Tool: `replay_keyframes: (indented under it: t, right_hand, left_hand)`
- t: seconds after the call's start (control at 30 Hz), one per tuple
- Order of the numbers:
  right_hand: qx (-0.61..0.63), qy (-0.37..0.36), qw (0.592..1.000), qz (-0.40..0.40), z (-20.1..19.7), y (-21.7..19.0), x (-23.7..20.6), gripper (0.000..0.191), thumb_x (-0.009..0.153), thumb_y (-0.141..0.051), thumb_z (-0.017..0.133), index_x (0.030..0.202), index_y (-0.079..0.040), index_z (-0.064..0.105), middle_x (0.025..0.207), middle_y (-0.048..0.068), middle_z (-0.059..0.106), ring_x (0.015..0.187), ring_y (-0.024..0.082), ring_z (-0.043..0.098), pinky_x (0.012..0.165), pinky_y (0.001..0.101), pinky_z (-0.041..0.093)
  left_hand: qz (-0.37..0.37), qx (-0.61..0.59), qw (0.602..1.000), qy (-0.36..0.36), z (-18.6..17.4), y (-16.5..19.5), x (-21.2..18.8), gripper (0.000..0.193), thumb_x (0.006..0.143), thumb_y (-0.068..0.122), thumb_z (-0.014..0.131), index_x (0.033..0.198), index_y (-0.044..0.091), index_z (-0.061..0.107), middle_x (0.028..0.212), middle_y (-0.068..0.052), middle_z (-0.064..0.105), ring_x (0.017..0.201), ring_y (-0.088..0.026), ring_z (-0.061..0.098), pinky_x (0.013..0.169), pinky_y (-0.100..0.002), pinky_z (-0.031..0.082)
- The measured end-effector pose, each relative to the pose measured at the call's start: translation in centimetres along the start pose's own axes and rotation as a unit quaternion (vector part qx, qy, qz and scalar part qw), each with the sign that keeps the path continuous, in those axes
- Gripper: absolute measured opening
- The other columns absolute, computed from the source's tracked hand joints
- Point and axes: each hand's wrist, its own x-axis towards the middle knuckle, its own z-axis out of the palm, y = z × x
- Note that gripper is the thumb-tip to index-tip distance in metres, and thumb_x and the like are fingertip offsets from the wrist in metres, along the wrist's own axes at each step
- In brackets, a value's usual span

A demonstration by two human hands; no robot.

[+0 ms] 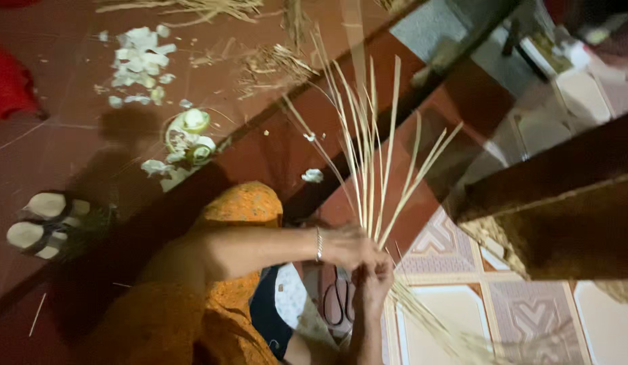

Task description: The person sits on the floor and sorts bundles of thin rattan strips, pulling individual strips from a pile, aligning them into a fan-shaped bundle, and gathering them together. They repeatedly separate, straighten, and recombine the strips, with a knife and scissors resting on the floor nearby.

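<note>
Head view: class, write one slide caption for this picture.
Two bare hands, left hand and right hand, grasp a bundle of pale straw strips fanning upward above a patterned tiled floor.

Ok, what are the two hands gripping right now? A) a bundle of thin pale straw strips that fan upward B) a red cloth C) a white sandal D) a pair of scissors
A: the left hand and right hand close together around the base of the straw strips, which fan upward from them; the scissors lie untouched on the floor below.
</note>
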Motion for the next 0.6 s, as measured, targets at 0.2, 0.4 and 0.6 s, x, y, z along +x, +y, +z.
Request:
replay_keyframes:
  t: [0.2,0.4,0.6]
  right_hand:
    - [-0.013,0.049,0.999,0.017,0.9,-1.4,0.7,0.01,0.096,-0.011,0.062,0.102,-0.009,0.055,0.076,0.0,0.066,0.057,0.006,0.056,0.049,0.0236,0.044]
    - [-0.056,0.051,0.997,0.005,2.7,-3.9,-0.7,0.021,0.104,-0.023,0.058,0.091,-0.006,0.058,0.063,0.001,0.057,0.045,0.004,0.035,0.04,0.023,0.023]
    - [-0.097,0.031,0.994,-0.032,3.1,-4.9,-1.2,0.03,0.106,-0.024,0.058,0.084,-0.004,0.062,0.056,-0.001,0.046,0.046,0.005,0.034,0.042,0.0241,0.022]
  left_hand:
    - [-0.062,-0.292,0.954,-0.042,-2.1,0.2,-0.4,0.026,0.104,0.026,0.047,0.095,0.011,0.066,0.075,0.001,0.067,0.056,-0.012,0.064,0.048,-0.026,0.056]
    - [-0.341,-0.008,0.927,0.153,-10.8,-10.7,-4.3,0.024,0.093,0.029,0.053,0.101,0.008,0.063,0.082,-0.008,0.065,0.074,-0.023,0.069,0.062,-0.04,0.059]
    - [-0.315,0.514,0.738,0.303,-12.3,-14.3,-7.5,0.104,0.04,0.074,0.066,0.119,0.007,0.07,0.117,-0.021,0.072,0.105,-0.042,0.07,0.079,-0.062,0.056]
